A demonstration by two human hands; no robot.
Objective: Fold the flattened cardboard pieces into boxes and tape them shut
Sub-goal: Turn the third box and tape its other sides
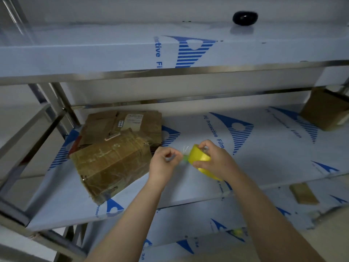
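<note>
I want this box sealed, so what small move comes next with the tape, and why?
Probably pull the left hand leftward to draw out a strip: it seems to pinch the tape end beside the yellow tape roll gripped by the right hand, and the folded box lies apart.

Three shelves, stacked. Upper shelf (94, 53): one rounded object (245, 18), far, right of centre.

Middle shelf (264, 167): folded box (111, 163) at left, near edge. Flattened cardboard stack (132, 123) directly behind it, touching. A second box (324, 112) at far right, well apart from both.

Over the middle shelf, just right of the folded box: left hand (162, 163), then tape roll (201, 157) held in right hand (217, 161). Left hand pinches the tape end (184, 154) between them.

Lower shelf (188, 220): a flat piece (304, 193) at right.
</note>
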